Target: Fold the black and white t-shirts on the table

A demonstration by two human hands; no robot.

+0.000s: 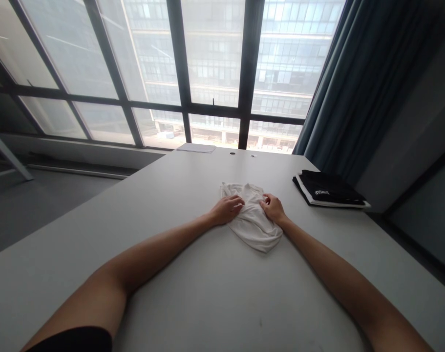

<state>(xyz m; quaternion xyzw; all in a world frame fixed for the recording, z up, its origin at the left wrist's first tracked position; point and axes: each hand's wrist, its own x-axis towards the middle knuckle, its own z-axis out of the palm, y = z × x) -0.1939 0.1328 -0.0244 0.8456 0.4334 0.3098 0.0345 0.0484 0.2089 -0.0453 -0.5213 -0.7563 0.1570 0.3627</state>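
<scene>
A crumpled white cloth garment [252,220] lies in the middle of a pale grey table [193,293]. My left hand [227,209] rests on its left side with the fingers curled into the fabric. My right hand [272,208] sits on its right side, fingers bent and pinching the cloth. Both arms stretch forward across the table from the near edge.
A folded stack of black and white clothes [328,190] lies at the table's right side. A sheet of paper [196,147] lies at the far edge by the big window. A blue curtain [357,83] hangs on the right. Grey floor lies to the left.
</scene>
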